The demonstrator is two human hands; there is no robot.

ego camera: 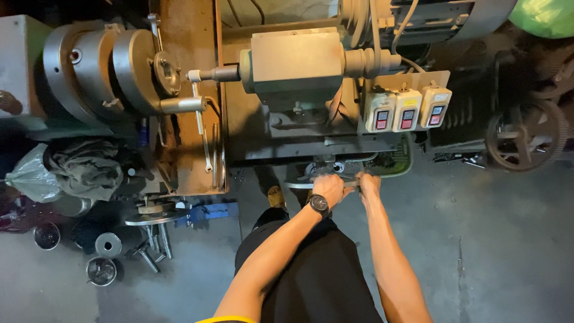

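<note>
My left hand (327,187), with a black wristwatch (319,204) on the wrist, is closed around a metal handwheel (297,185) at the front of a lathe (281,78). Right beside it, my right hand (368,182) grips a thin metal handle or tool that runs between the two hands. Both hands are low on the machine, below its grey tailstock block (296,60). What the fingers enclose is partly hidden. My black trousers fill the lower middle of the view.
A large chuck (128,69) sits at the left of the lathe. Three switch boxes with red buttons (406,107) hang at the right. Metal discs, cans and bolts (107,251) lie on the concrete floor at the left. A spoked wheel (526,134) stands at the far right.
</note>
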